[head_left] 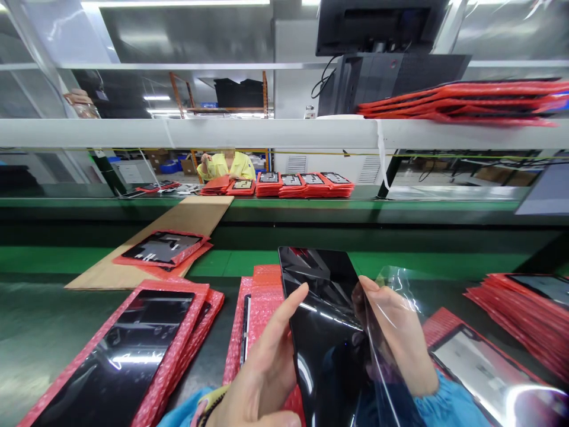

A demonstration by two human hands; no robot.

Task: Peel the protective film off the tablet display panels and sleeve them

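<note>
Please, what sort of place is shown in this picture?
Probably an electronics factory workshop: a held glossy black panel, stacked red padded sleeves, and a yellow-clad co-worker behind more stacks suggest it.

Light strip (pixel 178 3): white, top edge, left of centre. Panels (pixel 191 35): grey, glossy, upper left. Wall (pixel 293 65): pale, upper centre. Vents (pixel 297 165): two, louvred, mid-frame, centre and right of centre. Rack (pixel 265 92): orange uprights, upper centre-left. Cabinet (pixel 132 173): white, mid-left. Shelf (pixel 267 133): white front edge, full frame width, above middle. Posts (pixel 389 175): two, dark, slanted, below shelf. Bench (pixel 26 332): dark green top, lower left. Strip (pixel 35 259): bright green, across middle.
</note>
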